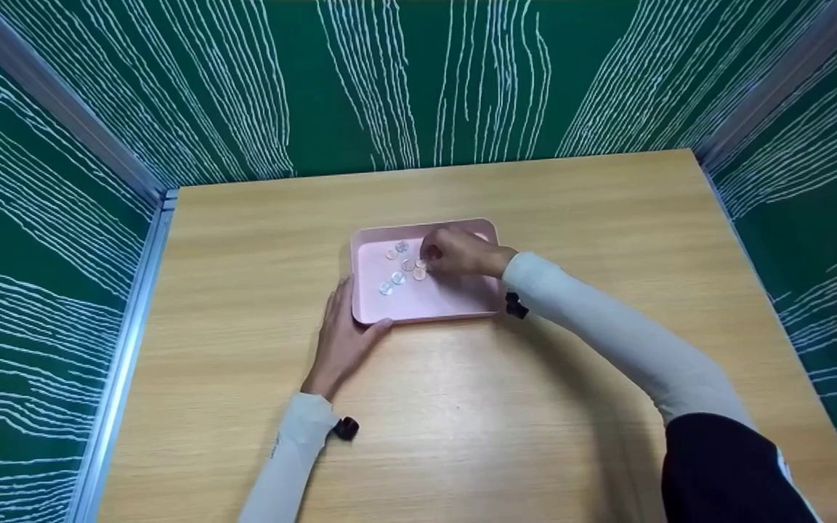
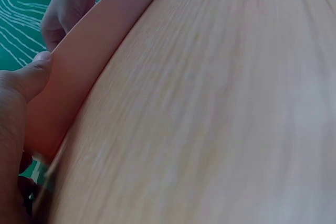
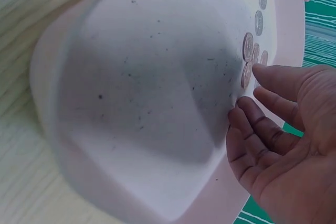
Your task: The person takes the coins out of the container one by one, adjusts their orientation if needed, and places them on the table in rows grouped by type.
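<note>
My left hand (image 1: 344, 341) holds the near left corner of the pink tray (image 1: 440, 299). My fingers lie along its left side, and my thumb is spread out to the near side. In the left wrist view, my thumb tip rests on the top edge of the tray.

My right hand (image 1: 464, 253) is inside the tray, over the right end of a bunch of coins. Its fingers are bent and my thumb is close to my pointing finger. My thumb tip is right by the brown coins (image 3: 246, 75), but I cannot tell if I have hold of one.

The coins are in the tray, from the middle to the left. Two silver coins (image 1: 392, 283) lie close together, nearest to me. Another silver coin (image 1: 402, 247) is at the far side, with a small brown coin (image 1: 391, 254) just beside it. The tray has little dark specks on its floor.

The tray sits on a wooden table (image 1: 244, 290). Green walls (image 1: 309, 94) with white wavy lines stand around it. I wear pale sleeves (image 1: 607, 334), and a small black thing (image 1: 346, 428) is on each wrist.
</note>
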A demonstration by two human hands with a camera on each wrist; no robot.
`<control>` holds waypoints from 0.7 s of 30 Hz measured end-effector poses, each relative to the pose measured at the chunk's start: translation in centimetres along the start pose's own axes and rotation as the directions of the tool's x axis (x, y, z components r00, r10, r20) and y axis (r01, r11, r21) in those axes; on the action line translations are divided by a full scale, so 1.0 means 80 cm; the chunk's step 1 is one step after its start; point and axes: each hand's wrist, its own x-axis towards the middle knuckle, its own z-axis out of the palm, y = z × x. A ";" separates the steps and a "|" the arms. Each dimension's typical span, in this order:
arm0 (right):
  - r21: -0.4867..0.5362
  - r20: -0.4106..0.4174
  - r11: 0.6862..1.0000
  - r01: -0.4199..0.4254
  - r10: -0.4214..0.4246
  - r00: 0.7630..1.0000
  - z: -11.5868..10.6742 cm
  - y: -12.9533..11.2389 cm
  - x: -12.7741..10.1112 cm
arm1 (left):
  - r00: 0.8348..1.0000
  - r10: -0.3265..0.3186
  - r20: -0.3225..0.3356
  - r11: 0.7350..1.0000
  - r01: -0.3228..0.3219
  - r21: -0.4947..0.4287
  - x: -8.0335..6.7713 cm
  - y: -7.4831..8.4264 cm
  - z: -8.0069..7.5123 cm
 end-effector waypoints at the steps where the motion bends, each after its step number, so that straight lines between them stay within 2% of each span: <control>1: -0.008 0.000 1.000 0.001 -0.001 1.000 -0.001 0.000 0.002 | 1.000 0.005 -0.001 1.000 -0.005 0.000 0.001 0.001 0.000; 9: -0.093 -0.010 0.996 0.015 -0.016 1.000 -0.002 0.000 0.012 | 1.000 0.004 0.001 1.000 -0.004 0.003 0.004 0.004 0.000; 15: -0.074 -0.010 0.996 0.042 -0.043 0.999 0.003 0.001 0.012 | 1.000 0.020 -0.001 1.000 -0.020 -0.008 0.002 0.004 0.000; 21: -0.058 -0.013 0.998 0.008 -0.008 1.000 0.008 -0.002 0.013 | 1.000 0.015 -0.005 1.000 -0.015 -0.005 -0.001 0.004 0.000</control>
